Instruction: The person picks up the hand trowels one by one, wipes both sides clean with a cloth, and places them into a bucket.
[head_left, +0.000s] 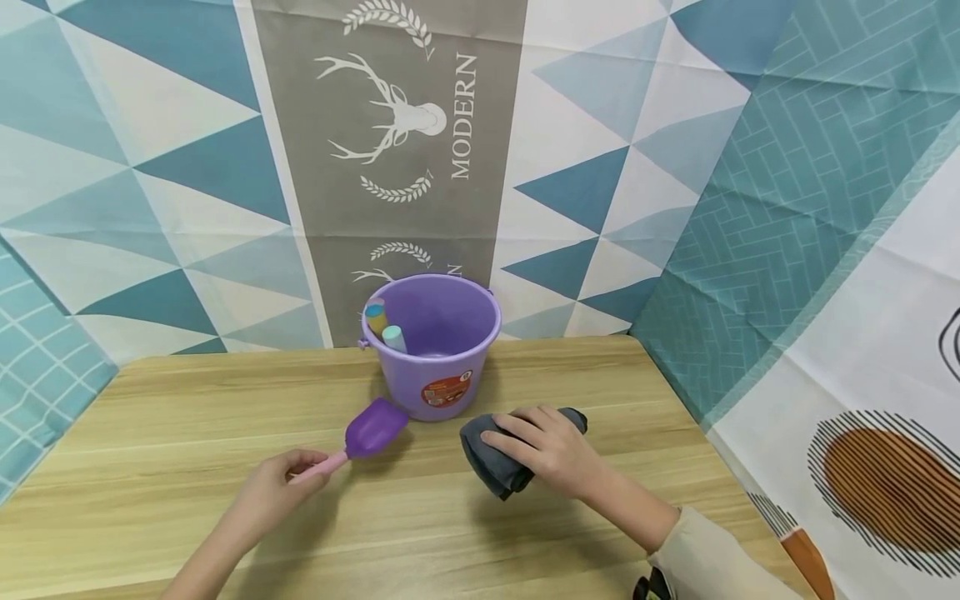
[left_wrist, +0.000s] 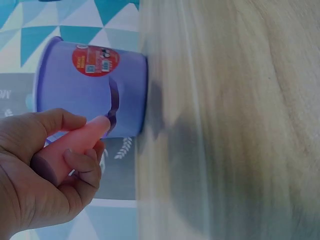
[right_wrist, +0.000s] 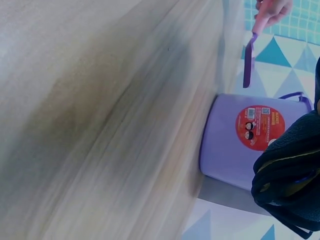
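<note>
My left hand (head_left: 273,492) grips the pink handle of a toy shovel (head_left: 375,429) with a purple scoop, held above the table in front of the bucket. In the left wrist view, fingers and thumb wrap the handle (left_wrist: 75,147). My right hand (head_left: 551,446) holds a folded dark grey cloth bundle (head_left: 487,454) with black edging, to the right of the bucket's front. The bundle (right_wrist: 287,170) shows folded layers in the right wrist view. A purple bucket (head_left: 442,379) with a red label stands upright at the back. Several capped cylinders (head_left: 393,337) lean inside its left side.
The wood-grain table (head_left: 187,417) reaches back to a patterned cloth wall (head_left: 397,200) close behind the bucket. More patterned cloth (head_left: 750,208) hangs along the right side, and blue tile-patterned cloth (head_left: 37,358) along the left. The bucket's handle (right_wrist: 295,95) hangs at its side.
</note>
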